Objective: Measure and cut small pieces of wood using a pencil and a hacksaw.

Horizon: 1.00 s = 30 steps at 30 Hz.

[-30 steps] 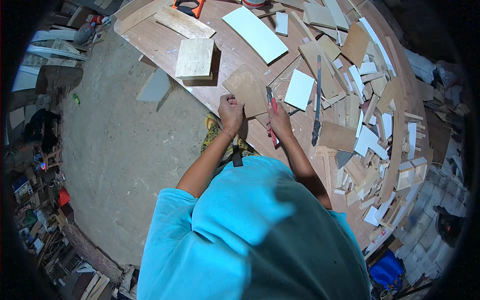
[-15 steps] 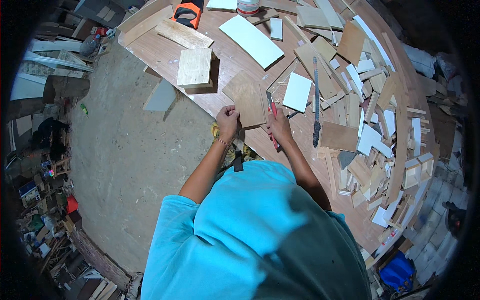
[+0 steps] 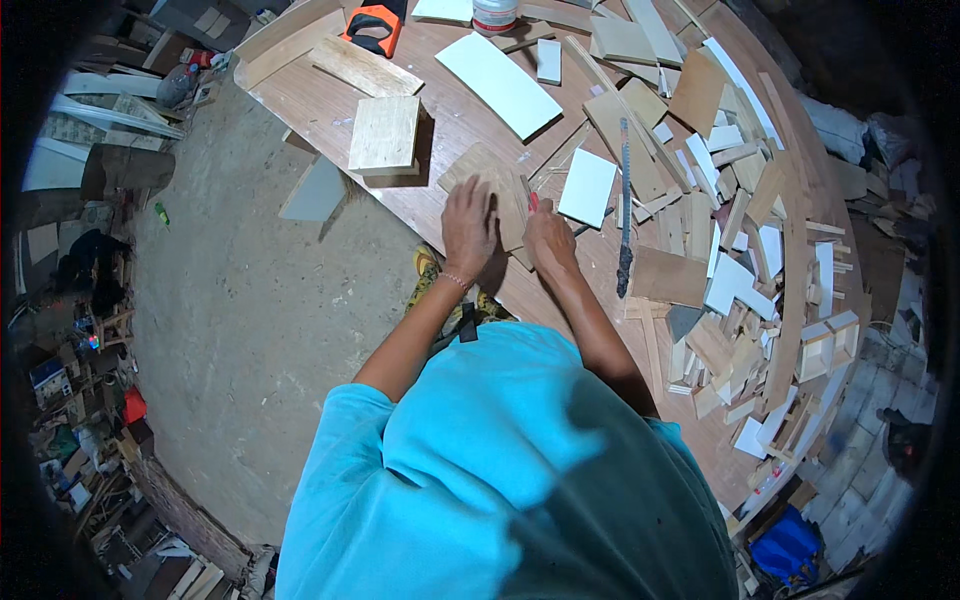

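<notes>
A thin square wooden board lies near the table's front edge. My left hand rests on it with the fingers stretched out, slightly blurred. To its right, my right hand is closed around a slim red utility knife, its narrow tip pointing away over the board's right side. Most of the knife is hidden in the fist. Just right of the knife lies a white rectangular panel. A pale wooden block stands to the left, beyond the board.
A long white panel, an orange-handled saw and a white tub lie farther back. A dark, narrow blade lies to the right, beside a large heap of wood offcuts. Concrete floor lies left of the table.
My left hand has gone from pinching the board's near left edge to lying flat on it. The board has turned slightly, and my right hand with the knife has moved slightly left.
</notes>
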Each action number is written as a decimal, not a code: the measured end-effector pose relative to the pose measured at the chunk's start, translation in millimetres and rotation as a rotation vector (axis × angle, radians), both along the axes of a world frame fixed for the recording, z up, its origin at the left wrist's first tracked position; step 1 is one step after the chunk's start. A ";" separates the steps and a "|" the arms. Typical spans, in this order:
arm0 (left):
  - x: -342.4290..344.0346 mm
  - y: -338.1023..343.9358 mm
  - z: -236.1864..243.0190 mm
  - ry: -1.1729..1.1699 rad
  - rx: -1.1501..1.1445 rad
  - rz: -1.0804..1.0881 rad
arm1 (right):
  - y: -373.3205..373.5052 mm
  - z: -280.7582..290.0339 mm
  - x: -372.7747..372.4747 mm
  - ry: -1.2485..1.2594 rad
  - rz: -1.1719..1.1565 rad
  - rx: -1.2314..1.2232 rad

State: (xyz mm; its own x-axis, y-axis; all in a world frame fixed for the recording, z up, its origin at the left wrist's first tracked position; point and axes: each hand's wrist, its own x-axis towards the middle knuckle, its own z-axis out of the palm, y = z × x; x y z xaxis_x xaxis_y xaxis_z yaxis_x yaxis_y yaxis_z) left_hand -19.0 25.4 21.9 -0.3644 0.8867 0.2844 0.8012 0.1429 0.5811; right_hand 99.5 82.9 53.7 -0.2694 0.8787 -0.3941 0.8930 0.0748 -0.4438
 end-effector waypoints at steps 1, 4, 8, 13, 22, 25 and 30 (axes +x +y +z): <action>1.3 6.7 -0.4 0.054 -0.044 -0.064 | 1.6 2.1 -2.3 0.005 0.013 0.003; -1.6 19.7 -13.0 0.147 -0.131 -0.114 | 3.9 -3.7 -8.2 -0.030 0.058 0.036; -4.0 21.4 -25.7 0.195 -0.200 -0.093 | 3.8 0.1 -14.6 -0.060 0.056 -0.006; -2.0 22.1 -28.1 0.208 -0.192 -0.065 | 6.3 0.1 -17.6 -0.071 0.065 0.016; -2.2 22.1 -26.5 0.225 -0.221 -0.067 | 6.2 3.1 -24.1 -0.088 0.058 0.001; -2.4 22.4 -25.7 0.212 -0.224 -0.062 | 6.0 5.1 -25.8 -0.075 0.060 -0.008; -9.5 36.3 -22.1 0.210 -0.099 -0.083 | 12.4 2.2 -29.7 -0.082 0.079 -0.006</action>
State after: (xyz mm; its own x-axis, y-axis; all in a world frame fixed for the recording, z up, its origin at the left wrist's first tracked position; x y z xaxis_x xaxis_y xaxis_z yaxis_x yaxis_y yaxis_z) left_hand -28.5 61.7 -0.2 -0.2309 0.9387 0.2559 0.9142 0.1194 0.3872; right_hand 69.8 95.3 55.9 -0.3045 0.8536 -0.4227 0.9179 0.1444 -0.3697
